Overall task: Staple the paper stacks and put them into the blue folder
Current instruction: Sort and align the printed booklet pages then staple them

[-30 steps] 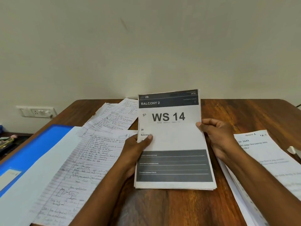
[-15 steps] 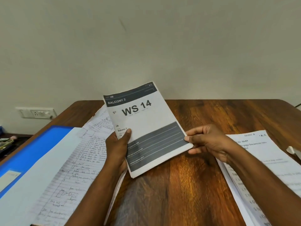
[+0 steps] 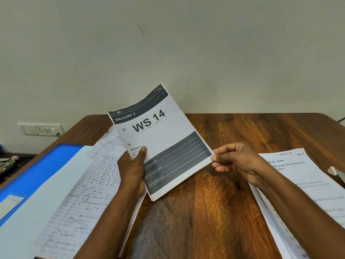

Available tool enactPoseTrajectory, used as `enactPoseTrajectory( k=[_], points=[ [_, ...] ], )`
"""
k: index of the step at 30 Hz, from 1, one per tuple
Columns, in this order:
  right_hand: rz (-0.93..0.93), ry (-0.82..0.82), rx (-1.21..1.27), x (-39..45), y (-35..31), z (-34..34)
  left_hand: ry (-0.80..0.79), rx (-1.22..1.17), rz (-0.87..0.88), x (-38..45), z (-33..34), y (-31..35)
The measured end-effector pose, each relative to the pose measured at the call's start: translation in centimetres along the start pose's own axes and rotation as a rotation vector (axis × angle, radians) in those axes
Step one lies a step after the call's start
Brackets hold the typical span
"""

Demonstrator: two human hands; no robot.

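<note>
A printed paper stack (image 3: 164, 139) headed "WS 14" is held tilted above the wooden table (image 3: 214, 212), its top leaning to the right. My left hand (image 3: 133, 169) grips its left edge, thumb on the front page. My right hand (image 3: 237, 161) pinches its lower right corner. The open blue folder (image 3: 37, 172) lies at the left with handwritten lined sheets (image 3: 89, 199) on it. Another printed paper stack (image 3: 302, 193) lies at the right, partly under my right forearm. No stapler is clearly visible.
More handwritten sheets (image 3: 112, 141) lie behind the held stack. A small white object (image 3: 334, 171) sits at the right table edge. A wall socket (image 3: 41, 128) is at the left, and clutter (image 3: 7, 163) lies beyond the table's left edge.
The "WS 14" stack was lifted off the table and turned to a tilt. My right hand moved from its right edge down to the lower right corner.
</note>
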State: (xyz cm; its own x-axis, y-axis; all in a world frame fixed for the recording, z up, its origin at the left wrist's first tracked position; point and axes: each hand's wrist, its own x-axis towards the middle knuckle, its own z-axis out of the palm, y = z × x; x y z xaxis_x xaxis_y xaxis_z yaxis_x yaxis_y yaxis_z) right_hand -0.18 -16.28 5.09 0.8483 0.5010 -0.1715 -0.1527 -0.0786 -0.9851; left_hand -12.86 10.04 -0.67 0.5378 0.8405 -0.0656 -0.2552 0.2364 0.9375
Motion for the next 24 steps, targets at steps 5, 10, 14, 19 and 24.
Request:
enactPoseTrajectory(
  k=[5, 10, 14, 19, 24],
  points=[
    [0.045, 0.026, -0.006, 0.1, 0.0, 0.0, -0.016, 0.009, 0.017, -0.2, 0.0, 0.1],
    [0.048, -0.021, -0.031, 0.1, 0.0, -0.5, -0.022, 0.028, 0.046, -0.3, 0.0, 0.1],
    [0.028, -0.04, -0.03, 0.1, -0.1, -0.5, -0.032, 0.056, 0.073, -0.5, 0.1, 0.2],
    [0.003, 0.008, -0.054, 0.4, 0.3, -0.4, -0.037, 0.06, 0.066, -0.6, 0.1, 0.2],
    [0.039, -0.016, -0.126, 0.6, 0.1, -1.1, -0.055, 0.046, 0.051, -1.2, 0.4, 0.2]
  ],
)
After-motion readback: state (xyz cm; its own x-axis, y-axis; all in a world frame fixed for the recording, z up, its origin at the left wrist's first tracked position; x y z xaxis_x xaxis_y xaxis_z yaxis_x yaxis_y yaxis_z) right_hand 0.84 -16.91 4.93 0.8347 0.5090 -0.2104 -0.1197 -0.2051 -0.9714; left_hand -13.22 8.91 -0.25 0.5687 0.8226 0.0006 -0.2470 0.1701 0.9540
